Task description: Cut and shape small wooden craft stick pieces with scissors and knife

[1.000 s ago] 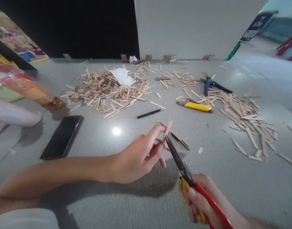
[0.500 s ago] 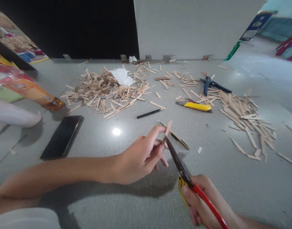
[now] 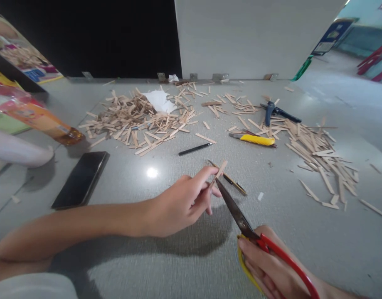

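Note:
Between the thumb and fingers of my left hand is a small wooden stick, tilted with its upper end to the right. My right hand grips a pair of scissors by handles that are red on one side and yellow on the other. The dark blades point up and left, and their tips are close beside the stick; whether they touch it I cannot tell. Under the stick, on the floor, lies a pen with gold and black parts. A black pen lies farther back.
A heap of wooden sticks with white paper spreads at back left; more sticks lie at right. A yellow utility knife and dark clamp-like tool are nearby. At left are a phone, an orange bottle and another person's limb.
The scissors have drawn slightly down and right, and their handles have spread apart. In my left hand the stick has tilted more to the right.

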{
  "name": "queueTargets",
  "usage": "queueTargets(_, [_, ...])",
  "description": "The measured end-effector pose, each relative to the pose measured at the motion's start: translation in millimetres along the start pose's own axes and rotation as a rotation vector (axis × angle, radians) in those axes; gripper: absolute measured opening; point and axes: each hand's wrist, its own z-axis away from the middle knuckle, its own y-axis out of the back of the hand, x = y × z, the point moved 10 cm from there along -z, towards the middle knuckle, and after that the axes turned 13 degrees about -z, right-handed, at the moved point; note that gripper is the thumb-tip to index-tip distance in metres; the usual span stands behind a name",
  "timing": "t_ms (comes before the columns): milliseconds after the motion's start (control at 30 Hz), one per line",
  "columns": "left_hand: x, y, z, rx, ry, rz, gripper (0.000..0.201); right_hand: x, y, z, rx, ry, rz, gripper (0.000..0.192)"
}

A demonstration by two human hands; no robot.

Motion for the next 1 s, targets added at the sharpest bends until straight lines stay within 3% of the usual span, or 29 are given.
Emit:
queueTargets(167, [-1.7, 6.5, -0.8, 0.061, -0.021, -0.059, 0.025, 0.2, -3.7, 0.1, -0.059, 0.044, -0.177, 0.077])
queueTargets(400, [-9.1, 6.2, -4.7, 0.016, 0.136, 0.201, 0.017, -5.9, -3.4, -6.8, -0.109, 0.121, -0.292, 0.076])
queueTargets(600, [-14.9, 11.6, -3.6, 0.064, 0.222, 0.250, 0.016, -3.2, -2.0, -6.9, -0.103, 0.087, -0.182, 0.078])
queueTargets(1000, [-16.3, 27.6, -4.1, 0.169, 0.201, 0.109, 0.036, -10.5, -1.8, -3.2, -0.093, 0.107, -0.170, 0.076])
